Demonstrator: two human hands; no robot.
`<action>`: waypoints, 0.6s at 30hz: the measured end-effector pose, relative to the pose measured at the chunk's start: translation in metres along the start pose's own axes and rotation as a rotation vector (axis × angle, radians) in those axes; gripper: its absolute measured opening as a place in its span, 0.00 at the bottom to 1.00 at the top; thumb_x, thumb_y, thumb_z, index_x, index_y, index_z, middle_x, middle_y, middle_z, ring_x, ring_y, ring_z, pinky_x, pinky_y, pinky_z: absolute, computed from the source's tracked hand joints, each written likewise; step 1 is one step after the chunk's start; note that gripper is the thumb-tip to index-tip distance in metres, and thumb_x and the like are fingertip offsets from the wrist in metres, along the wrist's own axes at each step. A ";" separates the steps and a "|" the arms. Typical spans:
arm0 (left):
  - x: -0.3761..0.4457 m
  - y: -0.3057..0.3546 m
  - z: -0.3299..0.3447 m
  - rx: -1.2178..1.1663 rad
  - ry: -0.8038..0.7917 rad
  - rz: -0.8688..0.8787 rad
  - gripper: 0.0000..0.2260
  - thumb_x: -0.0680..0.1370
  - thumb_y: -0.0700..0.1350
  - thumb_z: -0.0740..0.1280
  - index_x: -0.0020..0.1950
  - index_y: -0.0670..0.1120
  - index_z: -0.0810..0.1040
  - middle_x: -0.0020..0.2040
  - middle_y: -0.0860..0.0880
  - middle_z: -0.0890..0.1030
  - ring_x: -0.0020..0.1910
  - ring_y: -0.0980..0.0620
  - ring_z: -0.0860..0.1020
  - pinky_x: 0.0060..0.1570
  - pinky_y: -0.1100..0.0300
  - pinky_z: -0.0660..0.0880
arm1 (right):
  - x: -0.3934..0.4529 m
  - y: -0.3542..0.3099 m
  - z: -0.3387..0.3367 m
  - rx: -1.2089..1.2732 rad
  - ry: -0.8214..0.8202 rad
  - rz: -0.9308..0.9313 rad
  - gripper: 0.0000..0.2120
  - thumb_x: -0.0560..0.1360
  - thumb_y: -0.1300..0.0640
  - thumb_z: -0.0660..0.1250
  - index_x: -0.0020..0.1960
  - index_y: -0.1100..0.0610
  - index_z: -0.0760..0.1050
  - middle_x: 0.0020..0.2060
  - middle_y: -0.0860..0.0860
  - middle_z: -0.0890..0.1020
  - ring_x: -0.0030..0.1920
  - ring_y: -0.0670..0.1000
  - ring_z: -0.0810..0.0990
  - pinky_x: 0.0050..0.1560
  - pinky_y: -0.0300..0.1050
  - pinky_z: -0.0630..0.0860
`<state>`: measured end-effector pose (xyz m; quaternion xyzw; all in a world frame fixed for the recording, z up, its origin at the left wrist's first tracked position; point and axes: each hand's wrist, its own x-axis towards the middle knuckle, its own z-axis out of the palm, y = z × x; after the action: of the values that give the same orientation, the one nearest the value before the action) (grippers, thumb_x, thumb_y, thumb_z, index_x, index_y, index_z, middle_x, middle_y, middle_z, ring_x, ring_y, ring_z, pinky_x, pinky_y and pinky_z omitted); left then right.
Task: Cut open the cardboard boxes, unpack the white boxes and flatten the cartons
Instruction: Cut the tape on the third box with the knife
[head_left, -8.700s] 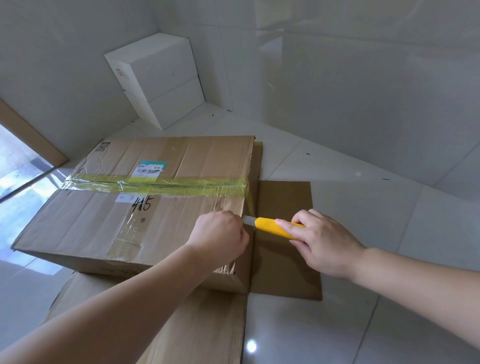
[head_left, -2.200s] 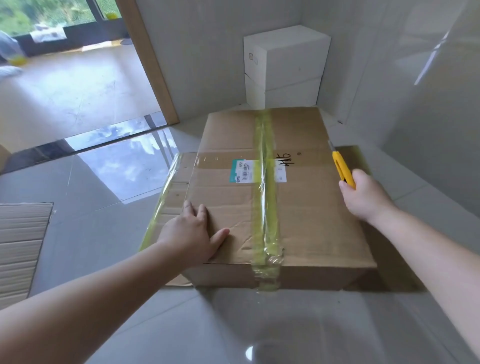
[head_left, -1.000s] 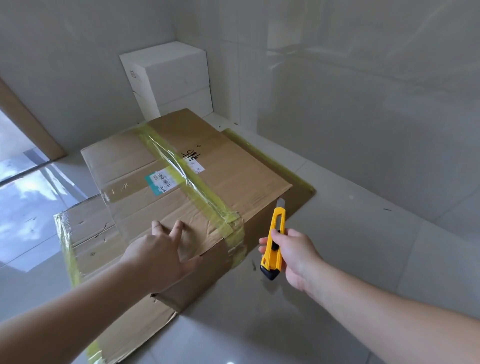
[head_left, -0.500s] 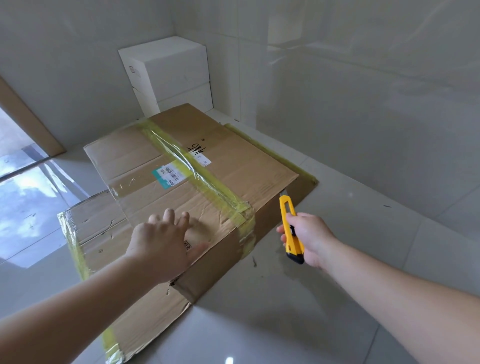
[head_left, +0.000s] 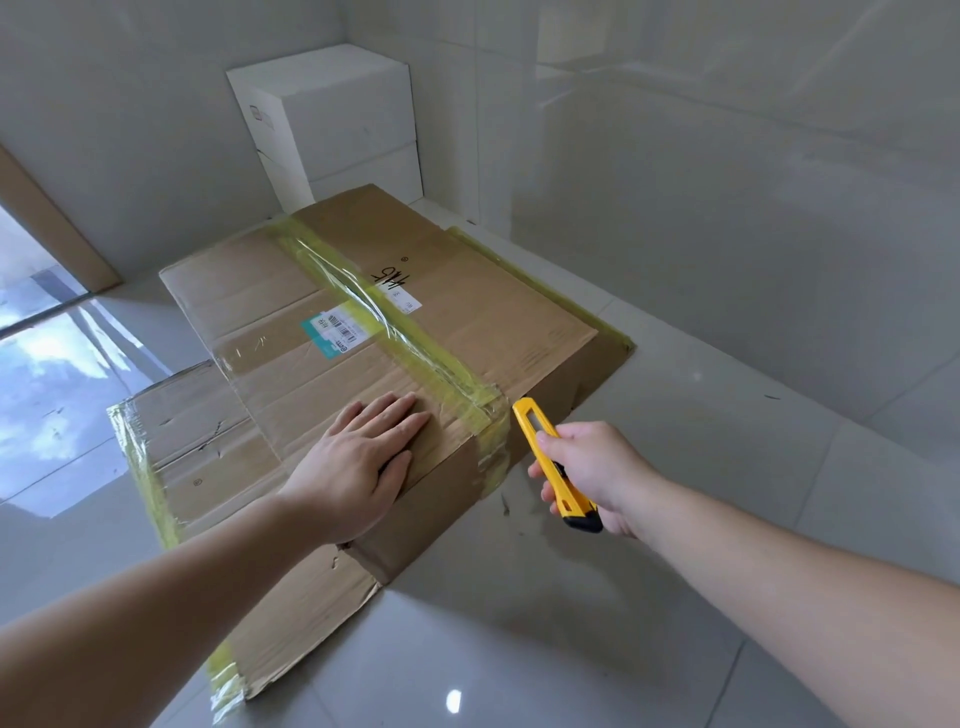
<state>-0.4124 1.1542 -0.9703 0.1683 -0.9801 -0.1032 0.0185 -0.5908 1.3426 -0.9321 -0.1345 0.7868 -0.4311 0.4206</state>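
A sealed brown cardboard box lies on the floor, with a yellow-green tape strip running along its top and down the near end. My left hand rests flat on the box top near the front corner, fingers straight. My right hand grips a yellow utility knife, whose tip sits close to the taped near edge of the box. Two white boxes stand stacked in the far corner.
A flattened carton lies under the box, sticking out at the left and the front, and the edge of a flat sheet shows at its right. Tiled walls close in behind and to the right. A glass door is at left.
My left hand has slid forward and flattened on the box top. My right hand has brought the knife closer to the taped near edge of the box.
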 end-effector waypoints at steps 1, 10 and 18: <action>0.000 0.000 0.000 0.002 0.002 0.000 0.27 0.79 0.57 0.42 0.76 0.54 0.60 0.77 0.55 0.57 0.77 0.53 0.52 0.75 0.53 0.46 | -0.003 0.001 0.000 0.001 -0.008 -0.001 0.11 0.81 0.54 0.59 0.54 0.59 0.76 0.41 0.56 0.82 0.34 0.52 0.79 0.33 0.45 0.78; -0.001 -0.001 0.001 -0.008 0.003 0.007 0.27 0.79 0.56 0.42 0.76 0.54 0.61 0.77 0.54 0.58 0.77 0.52 0.53 0.75 0.52 0.48 | -0.005 0.003 0.006 -0.020 -0.006 -0.005 0.11 0.81 0.54 0.60 0.54 0.60 0.77 0.41 0.56 0.82 0.34 0.52 0.79 0.33 0.45 0.79; -0.002 -0.003 0.002 -0.014 0.021 0.005 0.26 0.79 0.56 0.43 0.75 0.53 0.62 0.77 0.53 0.59 0.77 0.52 0.54 0.75 0.52 0.48 | -0.008 -0.003 0.007 0.008 -0.005 0.021 0.11 0.81 0.55 0.60 0.53 0.60 0.76 0.40 0.56 0.81 0.34 0.52 0.78 0.32 0.45 0.78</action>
<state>-0.4094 1.1526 -0.9725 0.1667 -0.9796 -0.1084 0.0302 -0.5806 1.3417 -0.9272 -0.1259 0.7855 -0.4295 0.4275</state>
